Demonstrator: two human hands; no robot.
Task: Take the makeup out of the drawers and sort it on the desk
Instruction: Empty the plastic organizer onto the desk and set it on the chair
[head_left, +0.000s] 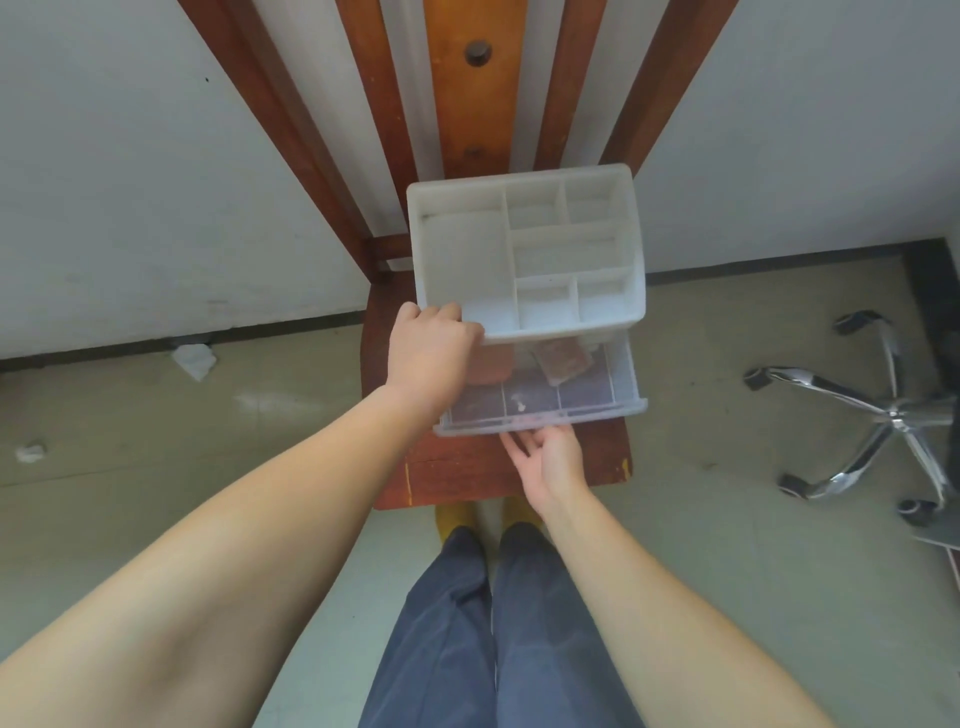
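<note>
A white plastic organiser (524, 249) with several bare top compartments stands on a red-brown wooden chair seat (467, 467). Its translucent drawer (597, 400) is pulled out toward me. Inside lie a brownish patterned compact (563, 358) and a pinkish case (493, 366), partly hidden by my left hand. My left hand (428, 356) rests over the organiser's front left corner and reaches into the drawer, its fingers hidden. My right hand (550, 457) is palm up under the drawer's front edge, fingers curled on the lip.
The chair back (467, 104) rises against a white wall. A chrome office chair base (883, 410) stands on the floor at right. Crumpled paper scraps (195, 358) lie on the floor at left. My legs in blue trousers (498, 623) stand before the seat.
</note>
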